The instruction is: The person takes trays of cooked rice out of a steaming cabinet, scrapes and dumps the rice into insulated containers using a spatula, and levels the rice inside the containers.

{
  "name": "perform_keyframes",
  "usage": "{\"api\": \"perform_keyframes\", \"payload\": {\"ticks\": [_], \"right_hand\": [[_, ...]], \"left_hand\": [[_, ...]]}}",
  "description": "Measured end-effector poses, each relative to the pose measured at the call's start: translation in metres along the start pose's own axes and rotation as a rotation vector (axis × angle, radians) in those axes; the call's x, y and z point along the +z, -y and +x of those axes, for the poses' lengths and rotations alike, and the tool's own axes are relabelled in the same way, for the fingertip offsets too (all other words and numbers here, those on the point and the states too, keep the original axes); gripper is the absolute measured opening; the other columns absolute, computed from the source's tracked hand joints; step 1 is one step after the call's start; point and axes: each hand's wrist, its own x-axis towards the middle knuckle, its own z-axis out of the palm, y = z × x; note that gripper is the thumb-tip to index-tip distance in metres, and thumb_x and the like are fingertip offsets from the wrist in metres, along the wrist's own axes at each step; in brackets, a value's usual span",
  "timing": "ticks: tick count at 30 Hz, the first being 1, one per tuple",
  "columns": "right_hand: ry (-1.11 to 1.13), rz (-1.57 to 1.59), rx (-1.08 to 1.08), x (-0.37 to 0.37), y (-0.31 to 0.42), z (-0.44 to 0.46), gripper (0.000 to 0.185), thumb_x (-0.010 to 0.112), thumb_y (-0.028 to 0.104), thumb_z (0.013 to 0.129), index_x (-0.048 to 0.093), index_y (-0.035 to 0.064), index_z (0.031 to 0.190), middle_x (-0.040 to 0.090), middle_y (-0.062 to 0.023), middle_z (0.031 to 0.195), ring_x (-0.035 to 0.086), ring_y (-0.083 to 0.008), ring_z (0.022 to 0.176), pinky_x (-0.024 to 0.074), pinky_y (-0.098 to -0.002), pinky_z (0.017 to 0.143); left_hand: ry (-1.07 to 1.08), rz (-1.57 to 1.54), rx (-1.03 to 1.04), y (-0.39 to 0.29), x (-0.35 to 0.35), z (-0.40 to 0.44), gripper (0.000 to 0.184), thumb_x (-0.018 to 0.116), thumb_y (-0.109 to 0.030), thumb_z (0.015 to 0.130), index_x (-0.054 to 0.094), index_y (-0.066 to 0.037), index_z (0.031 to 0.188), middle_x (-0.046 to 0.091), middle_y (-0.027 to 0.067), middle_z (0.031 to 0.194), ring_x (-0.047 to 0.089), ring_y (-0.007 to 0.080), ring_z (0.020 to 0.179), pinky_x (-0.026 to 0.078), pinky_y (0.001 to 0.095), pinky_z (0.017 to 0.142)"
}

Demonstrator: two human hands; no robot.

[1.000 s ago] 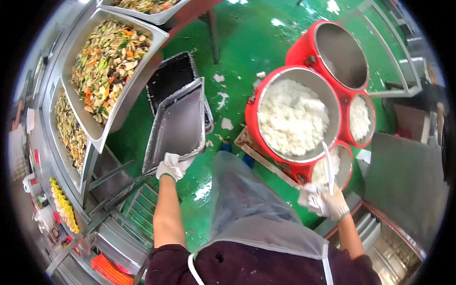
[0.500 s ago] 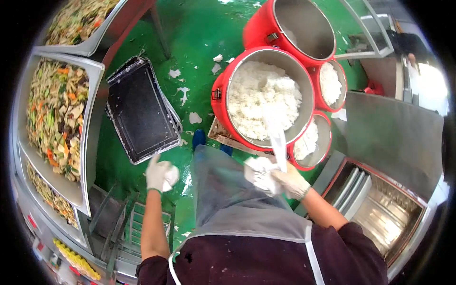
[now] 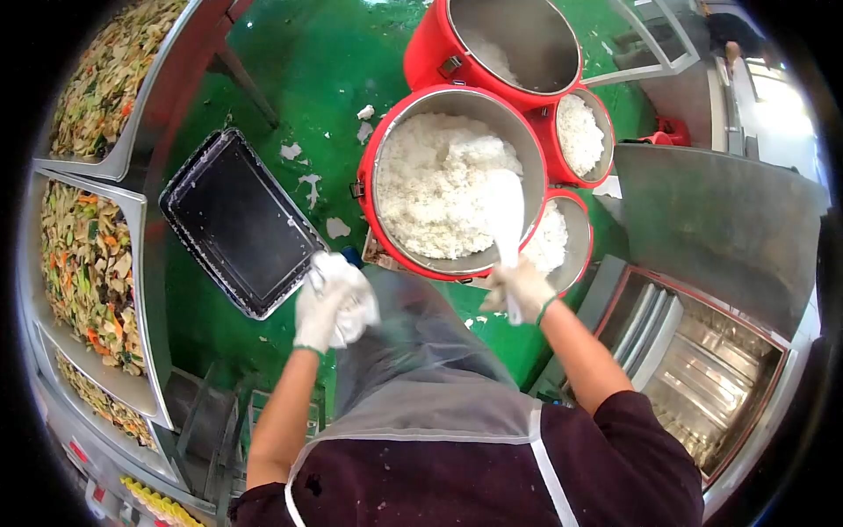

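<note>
My gloved left hand (image 3: 320, 309) is closed on a crumpled white cloth (image 3: 353, 303), beside the lower corner of a black tray (image 3: 237, 224) on the floor. In my gloved right hand (image 3: 524, 290) is the handle of a white paddle (image 3: 505, 211), whose blade lies over the white rice (image 3: 435, 189) in a large red insulated pot (image 3: 369, 158). That hand is at the near rim of the pot, and its fingers wrap round the handle.
Behind stands another red pot (image 3: 426, 48) with its inside mostly bare; smaller rice pots (image 3: 546, 132) (image 3: 587, 255) are at right. Metal pans of mixed vegetables (image 3: 132, 263) line the left. An open metal box (image 3: 702, 351) is at lower right. White scraps dot the green floor (image 3: 290, 53).
The white cloth has passed from my right hand to my left. My view has shifted, and the dark tray now lies on the floor, released by my left hand.
</note>
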Motion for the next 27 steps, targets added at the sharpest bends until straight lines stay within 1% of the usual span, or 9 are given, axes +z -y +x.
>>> {"api": "perform_keyframes", "payload": {"ticks": [2, 5, 7, 10, 15, 17, 21, 25, 27], "right_hand": [[-0.171, 0.079, -0.103, -0.039, -0.013, 0.068, 0.022, 0.053, 0.007, 0.089, 0.048, -0.0022, 0.109, 0.059, -0.0147, 0.089, 0.064, -0.0254, 0.063, 0.0599, -0.0428, 0.056], [0.026, 0.557, 0.017, -0.053, -0.01, 0.183, 0.02, 0.053, 0.007, 0.087, 0.046, 0.0034, 0.105, 0.052, -0.0094, 0.078, 0.053, -0.0197, 0.058, 0.0519, -0.0351, 0.049], [-0.244, 0.392, 0.014, 0.006, 0.033, 0.209, 0.017, 0.047, 0.012, 0.091, 0.047, 0.0038, 0.106, 0.052, -0.0101, 0.079, 0.057, -0.0201, 0.065, 0.0499, -0.0314, 0.053], [-0.216, 0.15, 0.05, 0.032, 0.034, 0.258, 0.027, 0.041, 0.02, 0.095, 0.045, 0.0019, 0.114, 0.056, -0.0138, 0.088, 0.06, -0.0265, 0.079, 0.05, -0.0372, 0.066], [-0.236, -0.919, -0.243, 0.047, 0.058, 0.247, 0.059, 0.051, 0.022, 0.093, 0.031, -0.0053, 0.141, 0.061, -0.0238, 0.121, 0.063, -0.0373, 0.103, 0.0505, -0.047, 0.089], [-0.227, -0.711, -0.352, 0.043, 0.091, 0.193, 0.058, 0.05, 0.021, 0.093, 0.03, -0.0004, 0.143, 0.06, -0.0258, 0.122, 0.061, -0.0391, 0.108, 0.0495, -0.0488, 0.091], [-0.113, -0.318, -0.236, 0.008, 0.118, 0.165, 0.057, 0.047, 0.02, 0.094, 0.028, 0.0113, 0.147, 0.06, -0.0273, 0.123, 0.061, -0.0411, 0.111, 0.05, -0.0487, 0.09], [-0.252, -0.984, -0.489, 0.056, 0.069, 0.204, 0.055, 0.042, 0.023, 0.097, 0.024, 0.0234, 0.15, 0.065, -0.0249, 0.112, 0.066, -0.0399, 0.098, 0.0505, -0.0507, 0.084], [-0.019, -1.348, -0.484, 0.054, 0.07, 0.147, 0.056, 0.04, 0.017, 0.097, 0.026, 0.0276, 0.15, 0.064, -0.0248, 0.112, 0.067, -0.0389, 0.097, 0.0519, -0.0495, 0.082]], "left_hand": [[-0.017, 0.036, 0.042, -0.038, 0.019, 0.016, 0.054, 0.077, -0.031, 0.079, 0.058, -0.002, 0.119, 0.065, 0.0094, 0.104, 0.063, 0.0171, 0.093, 0.049, 0.0315, 0.08], [-0.044, 0.383, 0.103, -0.041, 0.051, 0.069, 0.056, 0.077, -0.039, 0.073, 0.058, -0.004, 0.112, 0.065, 0.0109, 0.103, 0.063, 0.0216, 0.093, 0.049, 0.0341, 0.085], [-0.1, 0.652, 0.131, -0.049, 0.077, 0.09, 0.055, 0.076, -0.039, 0.071, 0.058, -0.006, 0.11, 0.066, 0.0108, 0.103, 0.064, 0.0225, 0.094, 0.049, 0.0347, 0.087], [0.024, 0.518, 0.086, -0.026, 0.073, 0.117, 0.047, 0.074, -0.033, 0.071, 0.058, -0.01, 0.109, 0.066, 0.0068, 0.099, 0.063, 0.0207, 0.09, 0.049, 0.0333, 0.085], [0.099, 0.36, 0.033, -0.035, 0.079, 0.104, 0.037, 0.071, -0.027, 0.074, 0.06, -0.009, 0.104, 0.064, 0.0043, 0.091, 0.061, 0.0149, 0.083, 0.049, 0.0302, 0.079], [0.145, 0.683, 0.122, -0.031, 0.073, 0.119, 0.032, 0.07, -0.023, 0.076, 0.059, -0.005, 0.1, 0.063, 0.0035, 0.09, 0.06, 0.013, 0.083, 0.049, 0.0279, 0.077], [-0.019, 0.65, 0.093, -0.042, 0.081, 0.103, 0.045, 0.071, -0.028, 0.075, 0.056, -0.003, 0.109, 0.064, 0.0066, 0.098, 0.061, 0.0182, 0.087, 0.049, 0.0317, 0.083], [0.028, 0.711, 0.114, -0.03, 0.074, 0.115, 0.063, 0.074, -0.032, 0.076, 0.052, -0.001, 0.127, 0.065, 0.0116, 0.112, 0.063, 0.0204, 0.1, 0.048, 0.0309, 0.09], [-0.018, 0.614, 0.119, -0.03, 0.075, 0.105, 0.062, 0.075, -0.033, 0.076, 0.054, -0.001, 0.125, 0.065, 0.0113, 0.109, 0.063, 0.02, 0.098, 0.048, 0.031, 0.09]]}}
